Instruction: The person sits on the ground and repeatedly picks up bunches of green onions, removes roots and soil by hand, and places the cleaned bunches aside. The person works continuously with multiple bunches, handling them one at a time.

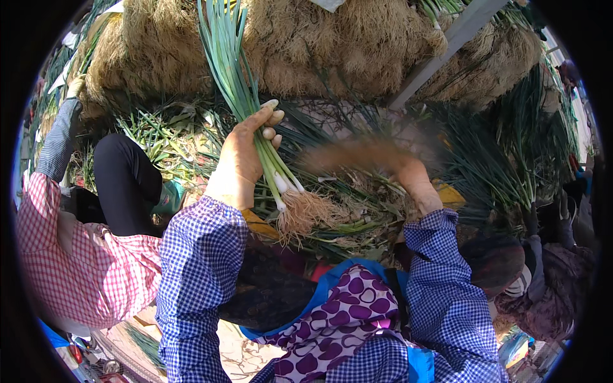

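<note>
My left hand [246,148], in a tan glove with pale fingertips, grips a bunch of green onions [273,165]. Their long green leaves point up and away, and the brown roots hang over the litter below the hand. To the right is my right hand [378,158], also gloved, blurred by motion. Its fingers cannot be made out, nor whether they hold anything. Cut leaves and loose stalks [354,225] lie on the ground beneath both hands.
A tall pile of onions with roots outward [325,52] stands ahead, a slanted metal bar [445,52] at its right. A co-worker in a pink checked shirt [96,268] sits at the left, another person [546,287] at the right. More onions [507,158] lie at the right.
</note>
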The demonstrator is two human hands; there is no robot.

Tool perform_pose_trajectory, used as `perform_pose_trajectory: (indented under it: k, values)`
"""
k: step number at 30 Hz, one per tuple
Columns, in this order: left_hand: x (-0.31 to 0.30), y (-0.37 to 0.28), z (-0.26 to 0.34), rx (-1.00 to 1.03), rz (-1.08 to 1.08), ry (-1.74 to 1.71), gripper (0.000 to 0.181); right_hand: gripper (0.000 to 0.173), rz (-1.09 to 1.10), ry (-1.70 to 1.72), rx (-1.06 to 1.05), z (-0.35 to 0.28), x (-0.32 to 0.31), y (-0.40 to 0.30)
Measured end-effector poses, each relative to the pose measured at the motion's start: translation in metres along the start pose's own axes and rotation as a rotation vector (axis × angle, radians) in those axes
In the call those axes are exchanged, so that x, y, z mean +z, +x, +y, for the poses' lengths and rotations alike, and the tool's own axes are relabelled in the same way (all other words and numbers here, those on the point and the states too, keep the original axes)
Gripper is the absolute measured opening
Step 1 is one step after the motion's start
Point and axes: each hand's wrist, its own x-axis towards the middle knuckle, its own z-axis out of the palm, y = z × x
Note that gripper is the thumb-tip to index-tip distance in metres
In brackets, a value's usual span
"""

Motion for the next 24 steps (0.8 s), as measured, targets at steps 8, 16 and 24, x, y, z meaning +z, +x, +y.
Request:
perform_pose_trajectory:
  k: [8, 16, 24]
  values:
    - [0.005, -0.016, 0.003, 0.031, -0.004, 0.043, 0.036, 0.038, -0.052, -0.585, 0.135, -0.002, 0.068, 0.020]
    - [0.002, -0.024, 0.007, 0.005, -0.030, 0.077, 0.038, 0.022, -0.031, -0.838, -0.001, 0.075, 0.094, 0.042]
    - [0.015, -0.020, 0.016, 0.002, -0.071, 0.079, 0.043, 0.038, -0.149, -0.791, 0.024, -0.035, -0.066, 0.026]
